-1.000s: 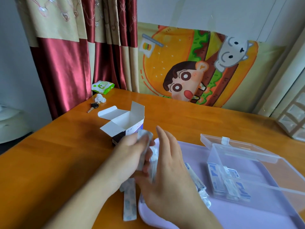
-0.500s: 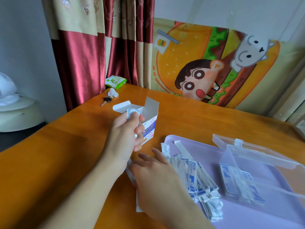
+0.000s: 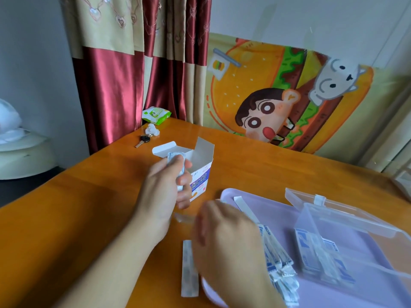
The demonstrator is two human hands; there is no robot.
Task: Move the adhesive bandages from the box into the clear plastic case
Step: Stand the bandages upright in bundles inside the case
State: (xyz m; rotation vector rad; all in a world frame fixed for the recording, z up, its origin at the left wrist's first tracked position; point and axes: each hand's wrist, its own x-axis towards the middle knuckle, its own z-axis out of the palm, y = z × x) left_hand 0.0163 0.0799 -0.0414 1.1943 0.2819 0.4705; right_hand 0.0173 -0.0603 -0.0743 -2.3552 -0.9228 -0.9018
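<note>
The white bandage box stands open on the wooden table. In front of its opening, my left hand grips a small stack of wrapped bandages. My right hand is blurred, hovering over the left end of the lilac tray; its fingers are not readable. Beside it a pile of bandages lies on the tray. The clear plastic case sits open on the tray at right, with several bandages inside. One loose bandage lies on the table.
A key, a tissue wad and a green wipes pack lie at the table's far left corner. A red and beige curtain and a cartoon burger cloth stand behind the table.
My left hand carried its bandage stack from in front of me up to the box opening. My right hand dropped toward the pile on the tray and is now moving, blurred.
</note>
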